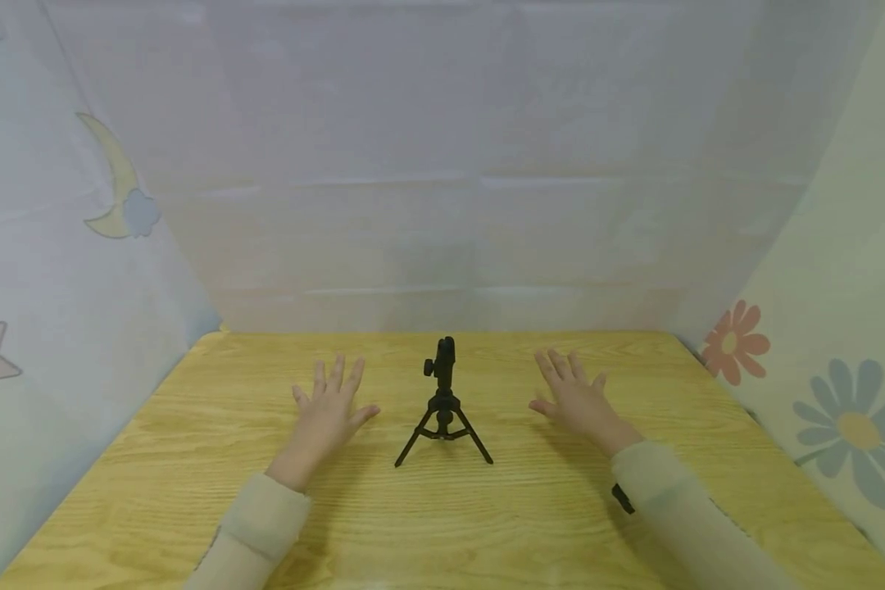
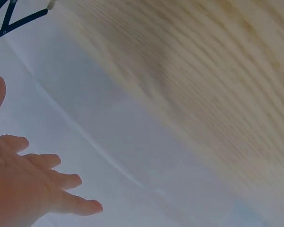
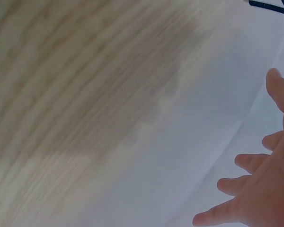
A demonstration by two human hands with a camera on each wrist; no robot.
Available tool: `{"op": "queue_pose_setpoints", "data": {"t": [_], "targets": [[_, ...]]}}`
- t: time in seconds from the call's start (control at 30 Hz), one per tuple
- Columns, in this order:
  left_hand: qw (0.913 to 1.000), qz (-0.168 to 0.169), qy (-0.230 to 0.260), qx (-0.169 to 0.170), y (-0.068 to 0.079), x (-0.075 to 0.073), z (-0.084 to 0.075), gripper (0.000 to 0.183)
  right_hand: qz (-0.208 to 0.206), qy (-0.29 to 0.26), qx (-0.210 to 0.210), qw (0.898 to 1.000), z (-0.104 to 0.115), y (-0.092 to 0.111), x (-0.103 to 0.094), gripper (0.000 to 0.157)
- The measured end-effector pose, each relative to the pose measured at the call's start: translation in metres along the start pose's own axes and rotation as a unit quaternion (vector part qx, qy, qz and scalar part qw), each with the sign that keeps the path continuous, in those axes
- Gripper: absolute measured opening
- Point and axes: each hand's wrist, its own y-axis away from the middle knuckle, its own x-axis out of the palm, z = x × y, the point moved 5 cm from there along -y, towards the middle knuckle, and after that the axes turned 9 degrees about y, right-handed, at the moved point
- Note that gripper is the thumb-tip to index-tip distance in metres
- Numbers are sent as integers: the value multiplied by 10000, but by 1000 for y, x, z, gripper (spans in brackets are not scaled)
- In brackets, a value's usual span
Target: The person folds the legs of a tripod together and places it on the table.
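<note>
A small black tripod (image 1: 444,401) stands upright on its spread legs in the middle of the wooden table, with a clamp-like head and a side knob on top. To its left, my left hand (image 1: 326,418) is held palm down with fingers spread, holding nothing. My right hand (image 1: 578,403) mirrors it on the other side, fingers spread and apart from the tripod. In the left wrist view the left hand (image 2: 28,184) shows its splayed fingers, and a tripod leg (image 2: 26,21) enters at the top corner. The right wrist view shows the right hand (image 3: 265,189) likewise.
The wood-grain table (image 1: 442,524) ends at a pale hanging sheet (image 1: 457,180) behind. A sheet with a moon (image 1: 121,180) hangs at the left, and one with flowers (image 1: 859,430) at the right. A small black piece (image 1: 623,498) shows under the right sleeve (image 1: 678,500).
</note>
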Motion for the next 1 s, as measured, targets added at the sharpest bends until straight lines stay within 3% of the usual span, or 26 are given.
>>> {"op": "queue_pose_setpoints", "data": {"t": [0.27,0.57,0.8,1.0], "targets": [[9950,88,986,-85,4,5,-4,78,-27,-720,-34,9974,16,9,-1,75],[9807,89,1954,-12,8,6,-18,72,-190,-1557,-341,9870,31,19,-9,67],[9626,281,2695,25,11,8,-27,72,-40,-2099,-404,9769,40,27,-12,64],[9539,312,2985,-76,14,11,-32,67,65,-2459,-469,9681,48,31,-11,60]]}}
